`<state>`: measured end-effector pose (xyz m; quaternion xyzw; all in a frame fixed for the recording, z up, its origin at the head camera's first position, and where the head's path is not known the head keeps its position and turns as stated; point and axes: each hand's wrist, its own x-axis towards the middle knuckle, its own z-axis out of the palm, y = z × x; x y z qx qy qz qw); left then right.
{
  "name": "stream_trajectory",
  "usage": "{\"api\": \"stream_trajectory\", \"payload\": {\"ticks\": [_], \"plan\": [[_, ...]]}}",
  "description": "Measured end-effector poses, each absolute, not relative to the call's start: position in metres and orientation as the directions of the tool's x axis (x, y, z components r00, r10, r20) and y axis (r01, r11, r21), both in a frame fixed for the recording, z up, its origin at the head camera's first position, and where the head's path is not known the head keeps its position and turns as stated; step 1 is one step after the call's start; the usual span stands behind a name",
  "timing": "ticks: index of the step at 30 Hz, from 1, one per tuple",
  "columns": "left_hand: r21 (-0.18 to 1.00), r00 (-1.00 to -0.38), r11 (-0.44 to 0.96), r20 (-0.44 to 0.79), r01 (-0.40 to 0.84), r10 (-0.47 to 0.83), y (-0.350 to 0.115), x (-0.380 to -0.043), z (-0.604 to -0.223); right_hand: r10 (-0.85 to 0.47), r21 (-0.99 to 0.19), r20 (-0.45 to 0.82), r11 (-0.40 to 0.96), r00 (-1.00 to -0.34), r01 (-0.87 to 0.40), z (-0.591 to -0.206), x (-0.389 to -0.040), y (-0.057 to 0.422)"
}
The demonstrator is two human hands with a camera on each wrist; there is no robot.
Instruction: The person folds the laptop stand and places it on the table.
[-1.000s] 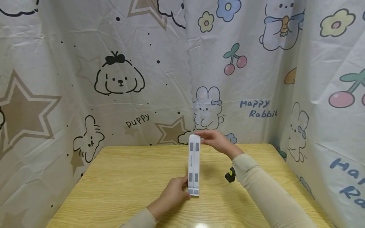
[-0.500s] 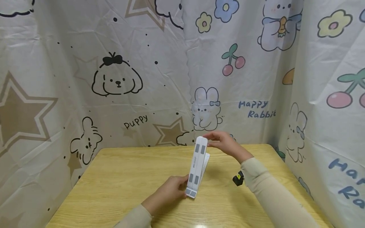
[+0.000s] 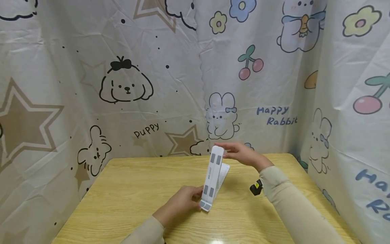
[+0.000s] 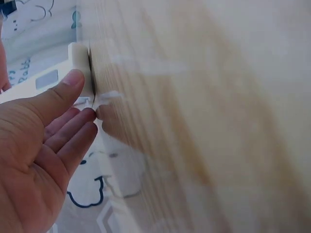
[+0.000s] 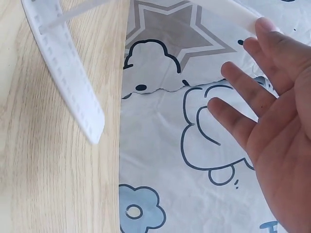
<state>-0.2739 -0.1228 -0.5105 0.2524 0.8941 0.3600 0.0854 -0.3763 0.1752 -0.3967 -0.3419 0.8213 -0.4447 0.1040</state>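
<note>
A white folding laptop stand [image 3: 212, 176] with grey pads stands tilted over the middle of the table, its top leaning right. Behind its front face a perforated leg [image 3: 223, 173] spreads out; the right wrist view shows that leg [image 5: 73, 73] over the wood. My left hand [image 3: 181, 203] pinches the lower end, and in the left wrist view the thumb lies on the lipped end [image 4: 80, 60] close to the tabletop. At the upper end, my right hand [image 3: 242, 154] holds the stand between thumb and index finger, the other fingers spread in the right wrist view.
The light wood table [image 3: 137, 179] ends at a back edge, with a printed curtain [image 3: 170, 84] hanging behind and at both sides. A small black piece [image 3: 256, 187] with a yellow mark sits at the right cuff.
The stand has gone from nearly upright to leaning right and has turned, so its rear leg shows. My right hand has moved right with the top; the left stays at the lower end.
</note>
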Motion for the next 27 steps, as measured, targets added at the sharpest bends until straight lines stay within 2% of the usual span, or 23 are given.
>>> {"api": "stream_trajectory", "payload": {"ticks": [6,10,13,18,27], "plan": [[0.8,-0.839,0.505,-0.003,0.325,0.545,-0.135,-0.285,-0.514,-0.628,-0.811,0.188,0.335,-0.755,-0.48,-0.396,-0.371,0.178],[0.813,-0.85,0.5,-0.013,0.297,0.526,-0.139,-0.286,-0.515,-0.589,-0.808,0.194,0.358,-0.784,-0.469,-0.395,-0.366,0.185],[0.782,-0.856,0.538,-0.009,0.316,0.517,-0.136,-0.281,-0.515,-0.571,-0.822,0.164,0.372,-0.805,-0.432,-0.394,-0.364,0.189],[0.732,-0.868,0.595,-0.01,0.332,0.497,-0.123,-0.267,-0.513,-0.595,-0.853,0.111,0.353,-0.796,-0.384,-0.393,-0.363,0.192],[0.669,-0.918,0.671,0.044,0.32,0.393,-0.105,-0.251,-0.513,-0.595,-0.853,0.125,0.344,-0.794,-0.393,-0.395,-0.361,0.192]]}}
